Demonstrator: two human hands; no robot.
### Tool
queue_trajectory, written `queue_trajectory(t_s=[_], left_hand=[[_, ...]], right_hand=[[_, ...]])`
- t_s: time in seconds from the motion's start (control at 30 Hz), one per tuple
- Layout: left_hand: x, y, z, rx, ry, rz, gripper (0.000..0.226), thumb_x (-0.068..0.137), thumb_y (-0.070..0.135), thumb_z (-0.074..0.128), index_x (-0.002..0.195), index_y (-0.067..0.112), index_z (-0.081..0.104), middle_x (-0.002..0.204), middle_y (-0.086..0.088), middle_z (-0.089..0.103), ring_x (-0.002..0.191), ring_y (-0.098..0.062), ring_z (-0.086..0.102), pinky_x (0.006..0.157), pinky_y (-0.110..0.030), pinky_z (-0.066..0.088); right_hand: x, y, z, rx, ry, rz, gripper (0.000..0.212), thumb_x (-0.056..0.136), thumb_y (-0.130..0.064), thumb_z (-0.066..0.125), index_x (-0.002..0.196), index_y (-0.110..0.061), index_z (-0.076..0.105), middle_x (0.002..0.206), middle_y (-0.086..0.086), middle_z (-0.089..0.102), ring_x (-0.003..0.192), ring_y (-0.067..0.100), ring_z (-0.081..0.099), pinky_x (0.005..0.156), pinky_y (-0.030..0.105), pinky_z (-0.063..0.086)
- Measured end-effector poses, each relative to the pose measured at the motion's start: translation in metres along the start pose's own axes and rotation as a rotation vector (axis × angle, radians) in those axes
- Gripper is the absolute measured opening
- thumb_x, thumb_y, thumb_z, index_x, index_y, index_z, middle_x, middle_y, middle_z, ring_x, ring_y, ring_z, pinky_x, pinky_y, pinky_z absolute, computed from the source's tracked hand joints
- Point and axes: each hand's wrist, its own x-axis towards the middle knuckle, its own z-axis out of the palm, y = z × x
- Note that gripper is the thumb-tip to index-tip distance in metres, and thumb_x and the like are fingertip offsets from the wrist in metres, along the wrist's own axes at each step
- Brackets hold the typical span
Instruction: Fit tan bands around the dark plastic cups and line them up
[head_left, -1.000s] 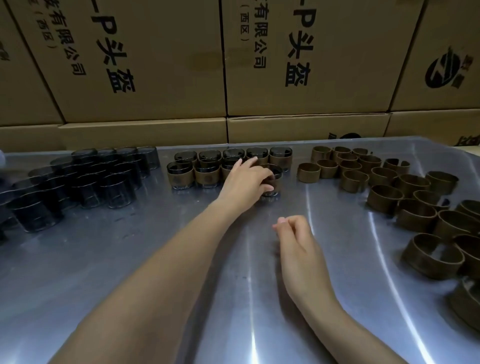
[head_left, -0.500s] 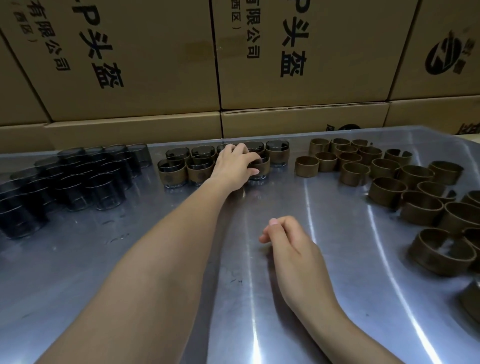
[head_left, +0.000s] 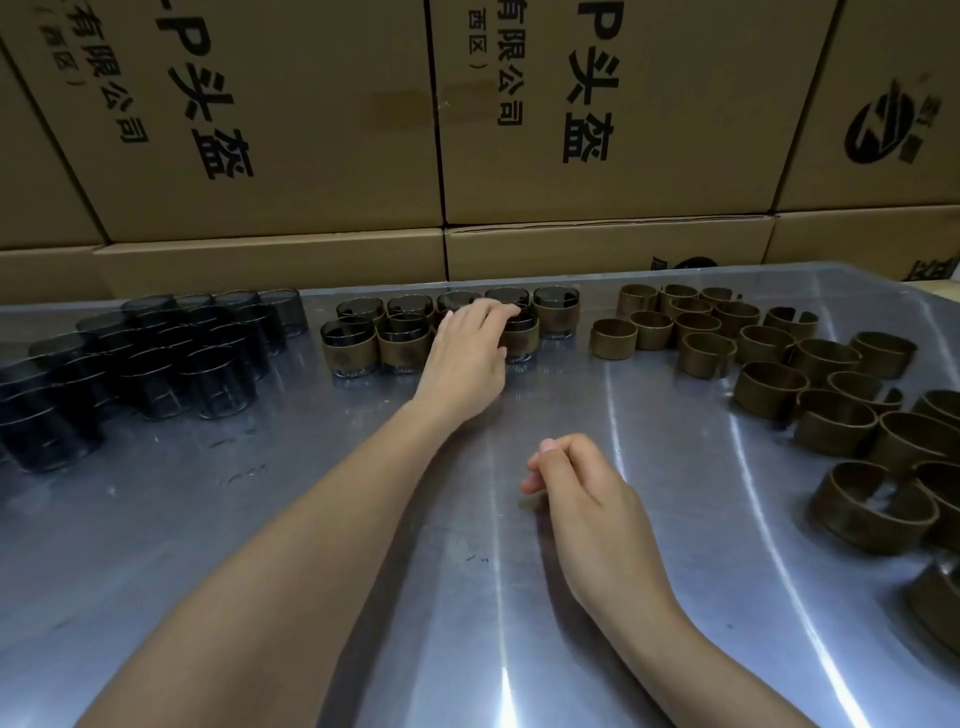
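Observation:
Several banded cups (head_left: 353, 348) stand in two rows at the back centre of the metal table (head_left: 260, 519). My left hand (head_left: 467, 353) reaches over the front row, fingers curled round a banded cup (head_left: 522, 338) at the row's right end. My right hand (head_left: 582, 493) rests on the table nearer me, fingers loosely curled, holding nothing. Bare dark cups (head_left: 156, 364) cluster at the back left. Loose tan bands (head_left: 769, 384) spread over the right side.
Stacked cardboard boxes (head_left: 597, 130) with printed characters form a wall right behind the table's far edge. More tan bands (head_left: 872, 509) lie near the right edge, close to my right forearm.
My left hand pushed the banded cup back and left into the front row beside the others. My right hand stayed near the table's middle with fingers curled.

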Motion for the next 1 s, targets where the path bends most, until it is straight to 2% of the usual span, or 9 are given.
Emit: queue_trajectory(t_s=[0.13,0.23,0.37,0.47,0.53,0.67,0.87,0.93,1.0], left_hand=[[-0.055,0.003,-0.022,0.058,-0.022,0.148,0.045,0.090,0.003,0.052,0.134,0.012,0.052,0.131,-0.008,0.053,0.127,-0.025,0.045,0.112,-0.046,0.028],[-0.092,-0.017,-0.050,0.170,-0.013,0.140,0.035,0.089,0.004,0.053,0.122,0.011,0.062,0.120,-0.008,0.059,0.117,-0.027,0.052,0.107,-0.045,0.032],[-0.134,-0.062,-0.091,0.314,-0.015,-0.095,0.029,0.088,0.005,0.055,0.116,0.007,0.065,0.116,-0.011,0.060,0.110,-0.032,0.055,0.099,-0.046,0.038],[-0.165,-0.090,-0.119,0.387,0.047,-0.321,0.030,0.084,0.003,0.060,0.114,0.002,0.065,0.113,-0.016,0.059,0.106,-0.038,0.055,0.097,-0.051,0.037],[-0.184,-0.106,-0.136,0.440,0.099,-0.479,0.036,0.082,0.005,0.063,0.117,0.001,0.063,0.117,-0.019,0.057,0.112,-0.040,0.051,0.103,-0.055,0.031],[-0.217,-0.142,-0.169,0.465,0.284,-0.767,0.045,0.079,0.007,0.068,0.121,-0.005,0.059,0.127,-0.029,0.052,0.124,-0.046,0.041,0.106,-0.062,0.024],[-0.220,-0.159,-0.169,0.485,0.117,-0.817,0.060,0.090,0.021,0.060,0.143,0.001,0.040,0.149,-0.018,0.040,0.143,-0.035,0.024,0.115,-0.058,0.008],[-0.215,-0.157,-0.163,0.493,0.089,-0.806,0.062,0.092,0.023,0.057,0.146,0.003,0.035,0.151,-0.017,0.037,0.144,-0.034,0.022,0.116,-0.056,0.008],[-0.214,-0.159,-0.162,0.516,0.109,-0.802,0.058,0.093,0.022,0.058,0.144,0.002,0.039,0.144,-0.020,0.041,0.138,-0.036,0.029,0.116,-0.056,0.010]], right_hand=[[0.003,0.004,0.000,-0.015,0.009,-0.011,0.028,0.094,-0.043,0.039,0.078,-0.027,0.055,0.079,-0.021,0.064,0.072,-0.003,0.057,0.060,0.027,0.041],[0.007,0.010,0.002,-0.024,0.008,-0.008,0.023,0.094,-0.041,0.043,0.079,-0.028,0.056,0.075,-0.020,0.066,0.071,0.001,0.059,0.065,0.033,0.045],[0.011,0.015,0.004,-0.051,0.001,-0.028,0.019,0.094,-0.036,0.047,0.076,-0.034,0.055,0.075,-0.021,0.066,0.071,-0.003,0.058,0.064,0.031,0.041],[0.013,0.016,0.003,-0.043,0.009,-0.034,0.019,0.094,-0.033,0.049,0.077,-0.034,0.057,0.073,-0.018,0.067,0.071,0.004,0.059,0.068,0.034,0.045],[0.013,0.015,0.003,-0.041,0.008,-0.035,0.018,0.095,-0.030,0.051,0.078,-0.029,0.058,0.072,-0.017,0.068,0.076,0.011,0.062,0.072,0.035,0.046],[0.012,0.012,0.004,-0.030,-0.004,-0.042,0.016,0.096,-0.025,0.052,0.081,-0.024,0.059,0.068,-0.009,0.069,0.080,0.017,0.063,0.075,0.036,0.047],[0.010,0.009,0.002,-0.024,-0.010,-0.071,0.016,0.097,-0.022,0.052,0.083,-0.024,0.060,0.071,-0.006,0.067,0.073,0.010,0.063,0.059,0.020,0.044],[0.010,0.008,0.002,-0.036,-0.027,-0.070,0.015,0.097,-0.022,0.052,0.084,-0.025,0.060,0.074,-0.006,0.067,0.077,0.012,0.063,0.061,0.024,0.043],[0.010,0.009,0.001,-0.045,-0.030,-0.072,0.015,0.097,-0.023,0.052,0.085,-0.026,0.060,0.076,-0.006,0.068,0.080,0.014,0.063,0.064,0.027,0.044]])
